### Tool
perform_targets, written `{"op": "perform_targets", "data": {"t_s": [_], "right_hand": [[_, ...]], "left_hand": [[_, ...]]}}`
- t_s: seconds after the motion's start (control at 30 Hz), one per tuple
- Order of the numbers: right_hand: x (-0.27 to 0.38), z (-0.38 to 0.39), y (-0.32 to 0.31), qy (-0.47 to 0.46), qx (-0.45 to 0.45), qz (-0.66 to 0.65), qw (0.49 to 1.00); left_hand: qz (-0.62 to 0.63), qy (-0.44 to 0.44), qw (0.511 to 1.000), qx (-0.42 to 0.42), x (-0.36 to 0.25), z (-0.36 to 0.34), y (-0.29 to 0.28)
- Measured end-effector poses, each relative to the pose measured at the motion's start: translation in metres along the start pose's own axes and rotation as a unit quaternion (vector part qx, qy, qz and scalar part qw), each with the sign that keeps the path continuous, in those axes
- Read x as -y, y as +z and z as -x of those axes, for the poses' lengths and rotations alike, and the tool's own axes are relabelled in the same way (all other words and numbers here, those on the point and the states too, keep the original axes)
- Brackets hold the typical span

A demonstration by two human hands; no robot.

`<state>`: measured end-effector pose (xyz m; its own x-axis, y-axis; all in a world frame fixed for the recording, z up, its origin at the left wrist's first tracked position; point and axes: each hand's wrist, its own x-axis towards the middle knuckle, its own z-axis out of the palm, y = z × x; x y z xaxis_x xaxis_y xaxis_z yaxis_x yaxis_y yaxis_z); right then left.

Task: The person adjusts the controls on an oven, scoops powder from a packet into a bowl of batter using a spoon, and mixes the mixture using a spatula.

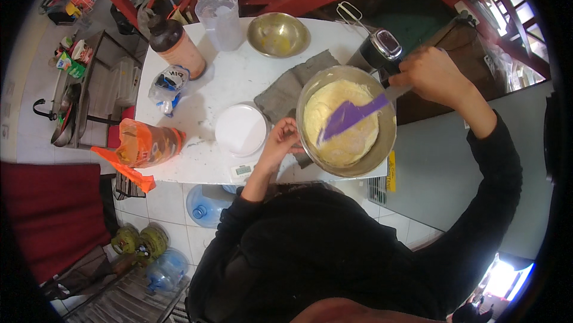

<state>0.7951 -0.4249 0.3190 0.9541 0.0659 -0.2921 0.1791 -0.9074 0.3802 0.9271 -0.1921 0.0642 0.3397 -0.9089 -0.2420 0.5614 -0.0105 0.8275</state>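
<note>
A metal mixing bowl [388, 135] stands at the table's right front, holding pale yellow batter [352, 153]. My right hand [433, 75] is closed round the handle of a spatula with a purple blade [358, 115], which lies slanted across the batter. My left hand [280, 145] grips the bowl's left rim, its fingers curled against the outer wall. Partly under the bowl lies a grey cloth [292, 87]. Just behind the bowl, close to my right hand, is a dark hand mixer [382, 48] with wire beaters.
Left of my left hand sits a white kitchen scale [242, 129]. Farther back stand a smaller metal bowl [279, 35], a clear plastic jug [219, 22] and a brown bottle [179, 48]. An orange plastic bag [146, 144] rests near the table's left edge, with a crumpled clear bag [168, 87] behind it.
</note>
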Motion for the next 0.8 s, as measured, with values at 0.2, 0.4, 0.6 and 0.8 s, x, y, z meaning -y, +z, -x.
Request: {"op": "perform_targets", "data": {"t_s": [0.2,0.4,0.6,0.8], "right_hand": [[0.011,-0.009,0.003,0.013,-0.041,-0.036,0.998],[0.005,-0.02,-0.008,-0.03,-0.063,0.054,0.996],[0.017,-0.023,-0.005,-0.056,-0.204,0.064,0.975],[0.022,-0.008,-0.001,-0.022,-0.092,0.083,0.992]], "left_hand": [[-0.02,-0.008,1.0,-0.011,-0.003,0.0,0.004],[-0.044,-0.013,0.998,-0.03,-0.006,0.001,0.006],[-0.046,-0.032,0.997,-0.044,-0.011,-0.003,0.007],[-0.061,-0.041,0.996,-0.052,-0.012,-0.006,0.007]]}}
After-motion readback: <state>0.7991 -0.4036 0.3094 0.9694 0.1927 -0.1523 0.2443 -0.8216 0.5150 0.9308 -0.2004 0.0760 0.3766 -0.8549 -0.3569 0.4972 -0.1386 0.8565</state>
